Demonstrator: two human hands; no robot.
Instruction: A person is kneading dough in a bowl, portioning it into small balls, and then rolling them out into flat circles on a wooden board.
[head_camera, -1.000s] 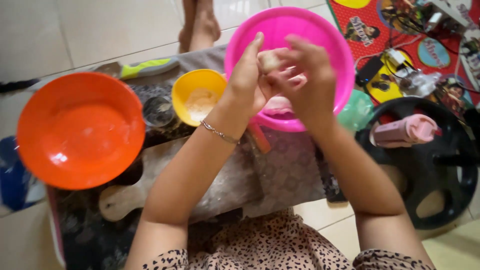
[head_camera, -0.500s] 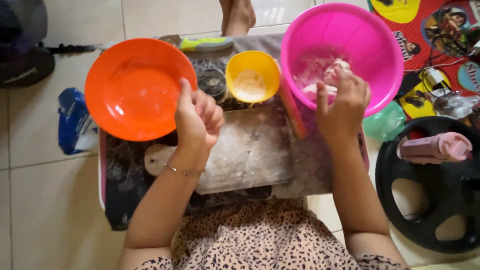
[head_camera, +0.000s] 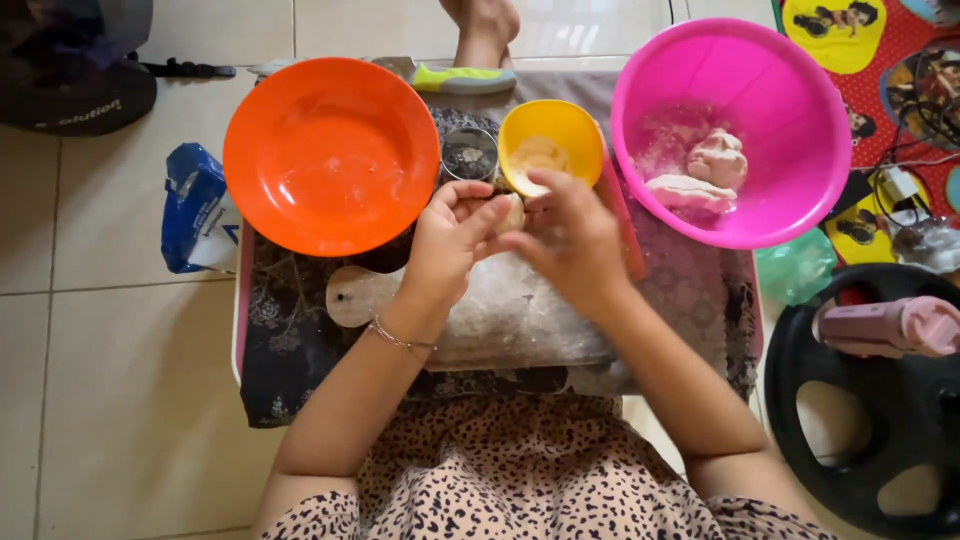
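Head view: a small pale lump of dough (head_camera: 511, 212) is pinched between the left hand (head_camera: 450, 238) and the right hand (head_camera: 568, 240), fingers of both closed around it, above a floured wooden board with a rounded handle (head_camera: 352, 296). Just beyond the hands sits a small yellow plastic bowl (head_camera: 552, 143) with pale contents; beside it, a small dark-filled glass jar (head_camera: 469, 155). More dough pieces (head_camera: 703, 172) lie in a large pink plastic basin (head_camera: 735, 132). A large orange plastic bowl (head_camera: 330, 152) stands bare. Judged step: shaping one portion by hand. Even pressure and turning seem called for next, with the lump kept over the board.
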